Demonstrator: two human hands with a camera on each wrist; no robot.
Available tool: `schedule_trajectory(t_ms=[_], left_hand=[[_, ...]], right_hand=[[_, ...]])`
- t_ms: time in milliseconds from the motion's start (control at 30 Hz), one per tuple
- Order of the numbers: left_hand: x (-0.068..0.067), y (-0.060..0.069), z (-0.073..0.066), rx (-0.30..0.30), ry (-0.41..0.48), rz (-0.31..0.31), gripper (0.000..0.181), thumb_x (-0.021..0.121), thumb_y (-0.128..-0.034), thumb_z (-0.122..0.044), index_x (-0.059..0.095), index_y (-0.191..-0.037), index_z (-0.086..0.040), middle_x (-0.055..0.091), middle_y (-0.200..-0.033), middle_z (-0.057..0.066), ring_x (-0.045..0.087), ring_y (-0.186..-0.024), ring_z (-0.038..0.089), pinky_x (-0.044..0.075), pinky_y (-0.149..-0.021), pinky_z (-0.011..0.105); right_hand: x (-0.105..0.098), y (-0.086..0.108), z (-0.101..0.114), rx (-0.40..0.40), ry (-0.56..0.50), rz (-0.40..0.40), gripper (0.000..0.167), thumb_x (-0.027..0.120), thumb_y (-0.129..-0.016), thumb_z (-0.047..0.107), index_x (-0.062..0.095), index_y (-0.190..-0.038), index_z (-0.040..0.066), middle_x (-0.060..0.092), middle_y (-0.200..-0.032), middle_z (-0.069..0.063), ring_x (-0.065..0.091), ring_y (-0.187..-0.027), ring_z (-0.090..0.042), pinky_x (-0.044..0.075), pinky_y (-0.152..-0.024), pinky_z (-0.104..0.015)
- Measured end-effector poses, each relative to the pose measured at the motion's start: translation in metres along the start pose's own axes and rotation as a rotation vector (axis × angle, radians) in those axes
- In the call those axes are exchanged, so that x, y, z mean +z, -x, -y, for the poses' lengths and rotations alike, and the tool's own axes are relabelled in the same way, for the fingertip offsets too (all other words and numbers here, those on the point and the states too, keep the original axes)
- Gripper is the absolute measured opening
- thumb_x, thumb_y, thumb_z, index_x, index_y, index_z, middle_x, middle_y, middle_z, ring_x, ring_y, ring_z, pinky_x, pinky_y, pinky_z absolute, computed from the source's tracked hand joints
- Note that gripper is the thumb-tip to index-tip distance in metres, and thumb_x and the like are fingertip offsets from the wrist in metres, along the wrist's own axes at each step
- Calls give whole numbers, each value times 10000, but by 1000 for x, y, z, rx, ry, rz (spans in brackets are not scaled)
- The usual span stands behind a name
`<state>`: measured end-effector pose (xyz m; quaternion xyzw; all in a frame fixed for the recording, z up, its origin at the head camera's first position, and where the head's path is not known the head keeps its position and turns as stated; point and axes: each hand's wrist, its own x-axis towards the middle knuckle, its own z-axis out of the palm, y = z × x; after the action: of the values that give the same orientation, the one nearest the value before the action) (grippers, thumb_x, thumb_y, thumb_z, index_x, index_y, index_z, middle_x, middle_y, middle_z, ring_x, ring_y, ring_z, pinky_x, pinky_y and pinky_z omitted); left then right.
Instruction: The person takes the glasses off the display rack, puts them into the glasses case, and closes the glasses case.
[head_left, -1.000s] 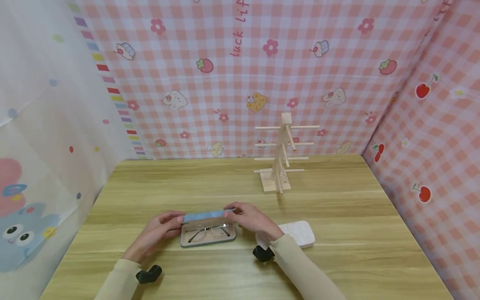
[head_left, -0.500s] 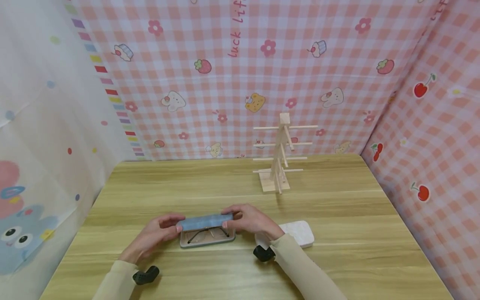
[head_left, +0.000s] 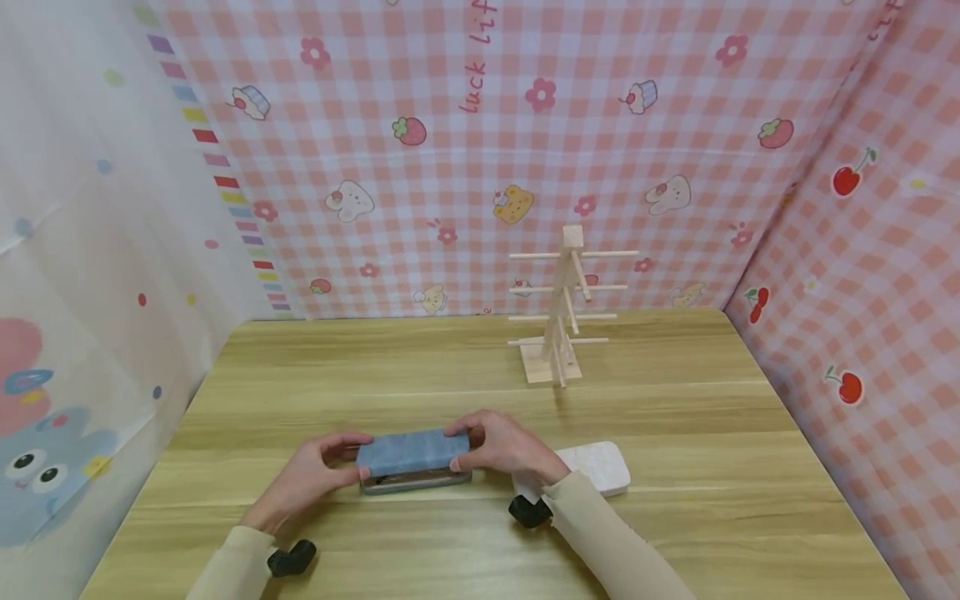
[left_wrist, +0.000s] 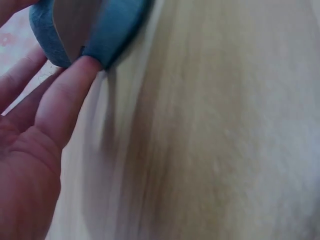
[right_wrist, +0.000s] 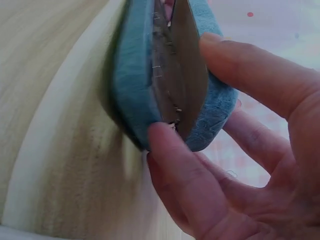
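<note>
A blue glasses case (head_left: 414, 452) lies in front of me on the table, its lid tilted down towards the near side with a narrow gap left. Through the gap, part of the glasses (head_left: 386, 479) shows in the head view; the lid hides most of them. My left hand (head_left: 311, 475) holds the lid's left end, thumb at the front edge and fingers behind. At the other end, my right hand (head_left: 506, 448) grips the lid the same way. In the right wrist view, the case (right_wrist: 134, 75) is partly open, with my right hand (right_wrist: 215, 200) around its end.
To the right, partly behind my right wrist, lies a white case (head_left: 602, 467). A wooden peg stand (head_left: 558, 308) rises farther back on the wood-grain table (head_left: 675, 408). Patterned cloth (head_left: 450, 167) hangs behind and along both sides.
The case's lid has swung down towards me from nearly upright. Both hands follow it, and the glasses, plainly visible before, are now mostly covered.
</note>
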<state>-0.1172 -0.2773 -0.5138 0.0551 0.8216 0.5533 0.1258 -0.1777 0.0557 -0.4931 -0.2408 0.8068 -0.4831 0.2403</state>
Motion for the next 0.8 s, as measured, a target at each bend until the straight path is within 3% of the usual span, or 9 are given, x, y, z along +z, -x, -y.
schedule_trajectory(t_ms=[233,467,800], left_hand=[[2,1,1,8,-39,-9,532,863,-853,-212,664,-1327,-71,664,-1326,141,622,-1196,298,534,-907,226],[3,2,3,38,54,39,584,859,-851,-127,602,-1354,23,585,-1385,253,601,-1232,364,554,-963,259],[3,3,2,63,125,75,614,852,-838,-37,559,-1365,74,537,-1400,299,564,-1259,396,551,-978,270]], right_hand=[[2,2,-1,-25,84,-45,422,898,-820,216,763,-1220,202,639,-1121,41,541,-908,-164,453,-728,-282],[5,4,-1,-14,92,-69,429,913,-795,192,769,-1199,214,637,-1179,25,573,-993,-191,489,-798,-299],[7,7,2,-4,127,-76,428,917,-792,186,758,-1188,212,610,-1251,-3,581,-1091,-195,521,-914,-375]])
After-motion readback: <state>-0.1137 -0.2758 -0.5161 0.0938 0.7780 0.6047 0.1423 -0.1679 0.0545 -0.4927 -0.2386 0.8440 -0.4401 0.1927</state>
